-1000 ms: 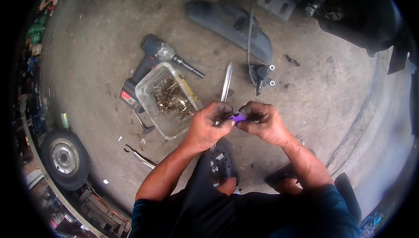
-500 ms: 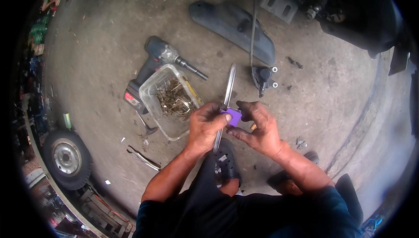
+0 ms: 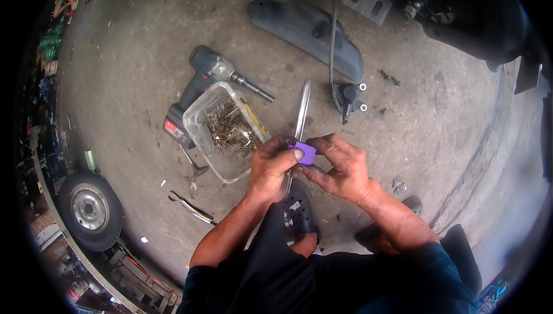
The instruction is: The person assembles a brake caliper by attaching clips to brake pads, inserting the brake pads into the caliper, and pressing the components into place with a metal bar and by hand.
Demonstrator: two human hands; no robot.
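A small flat purple square piece [image 3: 305,154] is between my two hands; its exact kind does not show. My left hand [image 3: 273,164] is closed on its left side, thumb pressed over the face. My right hand [image 3: 343,167] grips its right side, with fingertips at the upper corner and thumb by the lower edge. Both sets of fingertips are dark with grime. A long shiny metal bar [image 3: 303,106] runs behind the purple piece and my left hand, its middle hidden; whether it is held or lies on the floor I cannot tell.
Left of my hands stands a clear plastic tub [image 3: 199,135] of small metal bits, against a cordless impact wrench [image 3: 210,72]. Ahead lie a dark plastic panel [image 3: 305,31] and a caliper-like part [image 3: 348,99] on a hose. Pliers [image 3: 193,207] and a wheel [image 3: 89,210] are at left.
My right fingers and thumb have closed in on the purple piece from the right. The purple piece has shifted slightly left and turned a little. My left hand keeps its hold.
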